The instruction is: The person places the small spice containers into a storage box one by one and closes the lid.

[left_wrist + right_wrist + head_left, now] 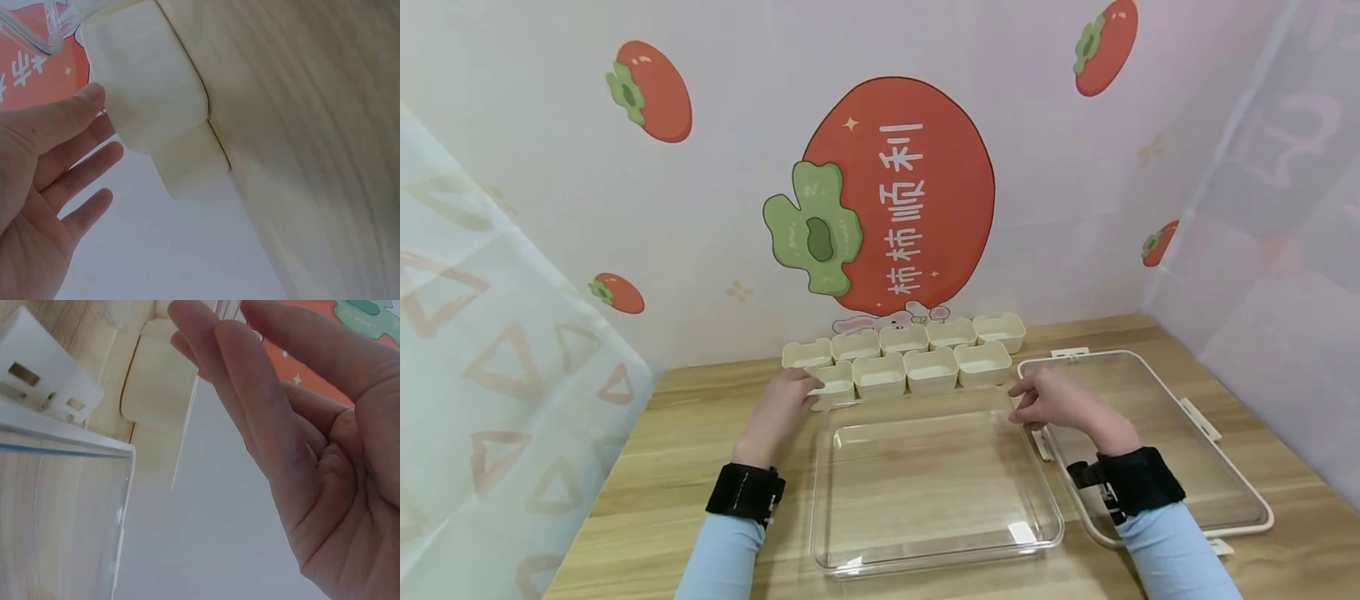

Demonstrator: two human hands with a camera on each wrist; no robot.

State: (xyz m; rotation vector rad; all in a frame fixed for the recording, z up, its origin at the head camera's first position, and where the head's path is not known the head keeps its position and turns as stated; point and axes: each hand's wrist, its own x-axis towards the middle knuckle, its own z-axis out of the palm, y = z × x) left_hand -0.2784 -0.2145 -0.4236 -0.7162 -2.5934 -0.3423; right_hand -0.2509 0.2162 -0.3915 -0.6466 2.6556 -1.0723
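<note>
My left hand (782,408) is at the front-left cream cup (838,385). In the left wrist view its thumb tip (94,94) overlaps the edge of that cup, with the other fingers loosely extended beyond. The cup stands upright on the table. My right hand (1056,400) hovers by the far right corner of a clear shallow box (925,483). Its fingers (262,406) are fairly straight in the right wrist view, the fingertips close to clear plastic. The box lies flat in front of the cups, between my forearms.
Several more cream cups (931,371) stand in two tight rows against the patterned backdrop (715,183). To the right lies a clear lid (1150,442) with a white rim and clips, partly under my right forearm. Everything rests on a wooden table (655,492).
</note>
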